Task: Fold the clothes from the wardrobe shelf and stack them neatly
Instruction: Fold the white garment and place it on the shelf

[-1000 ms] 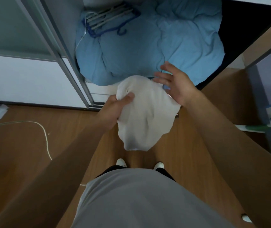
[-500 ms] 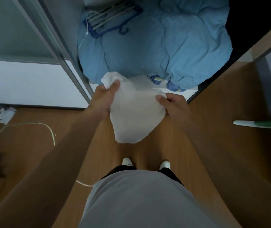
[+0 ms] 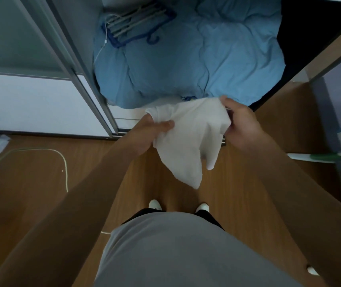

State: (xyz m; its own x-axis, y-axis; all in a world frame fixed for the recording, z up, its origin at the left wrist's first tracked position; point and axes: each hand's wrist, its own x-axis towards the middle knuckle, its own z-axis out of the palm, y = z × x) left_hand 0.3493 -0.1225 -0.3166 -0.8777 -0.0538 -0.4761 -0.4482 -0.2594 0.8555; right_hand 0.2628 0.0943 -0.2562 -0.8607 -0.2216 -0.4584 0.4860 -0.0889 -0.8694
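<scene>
Above the wooden floor [image 3: 31, 183], left hand [image 3: 144, 135] and right hand [image 3: 242, 129] each pinch the white garment [image 3: 188, 141].

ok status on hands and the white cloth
Left hand and right hand both grip the crumpled white cloth garment. Hangs unfolded above wooden floor. Blue padded quilt behind.

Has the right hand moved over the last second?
Yes. The right hand drew back off the blue duvet to its front edge, where it now grips the white garment.
</scene>
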